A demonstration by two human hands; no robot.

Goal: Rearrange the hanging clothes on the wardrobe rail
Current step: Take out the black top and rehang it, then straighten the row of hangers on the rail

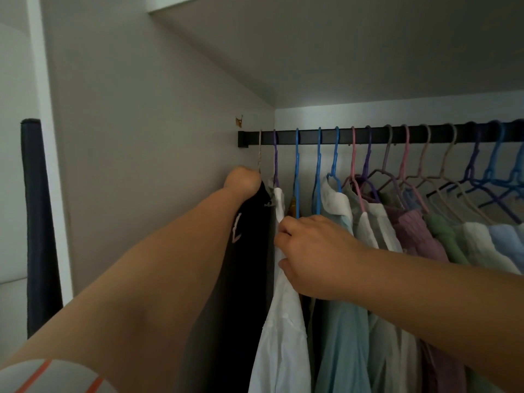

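The left hand [244, 178] is curled into a closed grip at the top of the black garment [251, 251], right under the beige hanger hook [259, 153] that sits first on the rail, hard against the wardrobe's side wall [141, 165]. Its fingers are hidden behind the knuckles, so whether they hold the hanger neck or only the cloth cannot be told. The right hand [314, 258] has its fingertips curled into the edge of the white shirt [279, 321], pinching the fabric just below that shirt's purple hanger [275, 154].

Judging from this, the step in hand is parting these two end garments so one can be lifted or slid. To do it well, the right hand should keep the white shirt drawn towards the blue hangers [297, 165], opening a gap, while the left lifts the hook straight up off the black rail [368, 136] rather than dragging it sideways; the wall bracket is close and the hook could snag there. Pulling on cloth alone risks slipping the shirt off its hanger shoulder, so a hold nearer the hanger neck would be safer.

Further right the rail is crowded: a pale blue shirt [340, 321], then white, mauve and green garments on pink, purple and grey hangers, with several bare hangers beyond. A dark padded upright [37, 222] stands outside the wardrobe, at left.
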